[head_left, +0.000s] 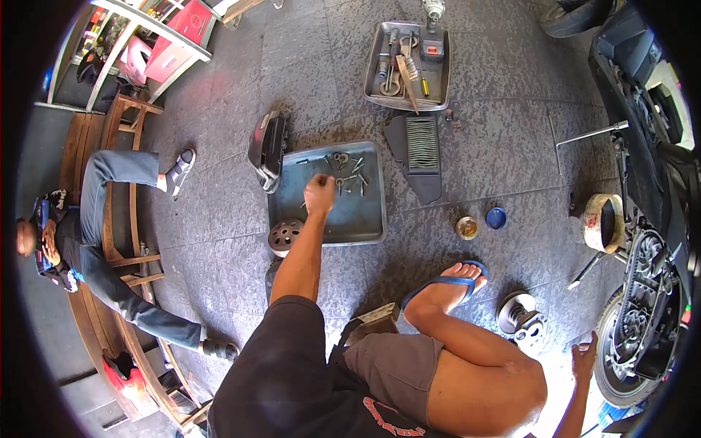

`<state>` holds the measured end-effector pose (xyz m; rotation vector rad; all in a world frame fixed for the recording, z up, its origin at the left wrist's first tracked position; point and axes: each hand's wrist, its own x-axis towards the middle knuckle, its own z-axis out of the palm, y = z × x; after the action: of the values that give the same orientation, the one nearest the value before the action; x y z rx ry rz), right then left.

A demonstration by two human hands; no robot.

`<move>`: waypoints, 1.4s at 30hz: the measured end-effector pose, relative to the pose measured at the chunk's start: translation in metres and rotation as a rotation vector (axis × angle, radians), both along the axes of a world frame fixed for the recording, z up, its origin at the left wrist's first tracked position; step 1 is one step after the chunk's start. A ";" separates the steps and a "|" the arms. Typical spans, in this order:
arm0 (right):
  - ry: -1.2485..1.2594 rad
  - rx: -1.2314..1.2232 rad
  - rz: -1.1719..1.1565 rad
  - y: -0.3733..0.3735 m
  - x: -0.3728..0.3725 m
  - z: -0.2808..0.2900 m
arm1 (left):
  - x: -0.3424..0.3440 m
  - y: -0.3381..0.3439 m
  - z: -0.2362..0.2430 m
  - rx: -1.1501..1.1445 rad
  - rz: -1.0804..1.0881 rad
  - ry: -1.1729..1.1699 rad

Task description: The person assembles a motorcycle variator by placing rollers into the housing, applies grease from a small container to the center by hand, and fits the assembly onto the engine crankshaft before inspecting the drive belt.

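My left hand (319, 196) is held over a blue metal tray (369, 219), its fingers closed; whatever they may hold is hidden. Beyond the fingers, several bolts (358, 165) and small metal parts lie scattered in that tray. A round metal drum with holes (285, 235) sits at its near left corner, partly behind my forearm. My right hand (584, 358) is low at the right, beside the motorcycle's rear wheel (612, 343), with fingers apart and nothing visible in it. Left of it, a pulley assembly with a spring (521, 321) stands on the floor.
A dark cover (267, 150) leans at the tray's left. Beyond are an air filter (423, 146) and a tool tray (372, 80). An open tin (466, 228) and blue lid (496, 217) lie right. A T-handle wrench (591, 134) is near the motorcycle (635, 146). A person sits on a bench (95, 292).
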<state>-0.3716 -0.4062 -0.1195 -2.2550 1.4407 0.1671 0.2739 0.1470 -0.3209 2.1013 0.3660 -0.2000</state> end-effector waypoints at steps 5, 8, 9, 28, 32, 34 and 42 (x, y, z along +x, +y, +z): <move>0.036 0.005 0.001 0.010 0.011 0.012 | -0.020 -0.042 0.034 0.571 -0.267 0.063; 0.042 0.013 0.016 0.018 0.028 0.018 | -0.021 -0.051 0.048 0.654 -0.313 0.119; 0.044 0.018 0.039 0.020 0.034 0.021 | -0.020 -0.052 0.048 0.652 -0.315 0.115; -0.008 0.040 0.066 0.047 0.077 0.038 | -0.002 -0.011 0.035 -0.687 0.350 0.308; -0.154 0.160 0.070 0.076 0.127 0.062 | -0.060 -0.115 0.090 -1.478 0.266 0.461; -0.233 0.265 0.046 0.117 0.201 0.101 | -0.083 -0.157 0.145 -1.559 0.107 0.485; -0.717 0.208 0.099 0.175 0.312 0.133 | -0.190 -0.315 0.257 -1.811 -0.330 0.797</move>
<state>-0.0597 -0.2313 0.0135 -1.9183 0.8820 -0.4057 0.0843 -0.1676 -0.0640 0.1932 0.1253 -1.0801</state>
